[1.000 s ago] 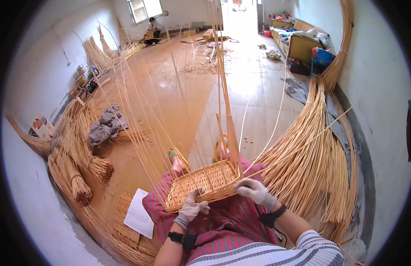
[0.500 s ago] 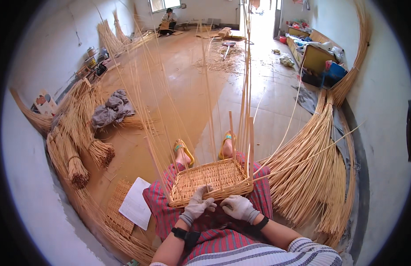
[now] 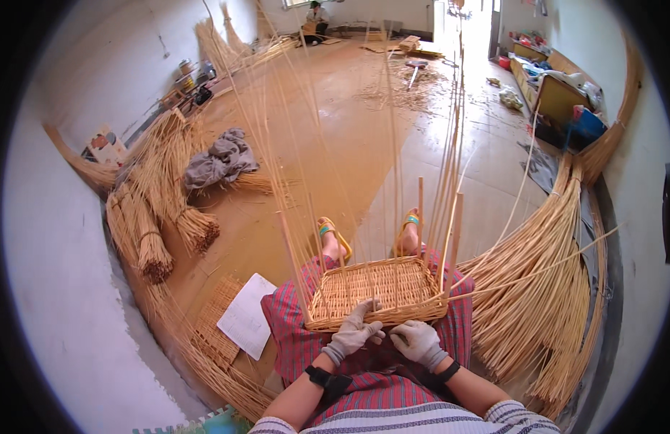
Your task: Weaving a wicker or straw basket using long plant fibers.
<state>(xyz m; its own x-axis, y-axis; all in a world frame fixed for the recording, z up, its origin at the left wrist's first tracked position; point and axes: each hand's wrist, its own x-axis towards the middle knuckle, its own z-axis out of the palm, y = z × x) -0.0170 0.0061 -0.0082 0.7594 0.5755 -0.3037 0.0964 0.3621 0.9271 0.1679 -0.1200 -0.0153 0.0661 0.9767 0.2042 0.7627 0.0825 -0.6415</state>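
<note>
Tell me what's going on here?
A seated person is handling a shallow woven basket on their lap. The gloved left hand is at its near rim, fingers reaching over the edge; the gloved right hand is close by, just below that rim, its grip unclear. Tall stakes stand up from the basket, so the sides look unfinished. A big cane bundle lies to the right.

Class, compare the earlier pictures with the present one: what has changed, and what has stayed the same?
The right hand moved left, from the near right corner of the basket to beside the left hand; any letting go is unclear. The view swung left. The left hand stayed on the near edge, the basket on the lap.
</note>
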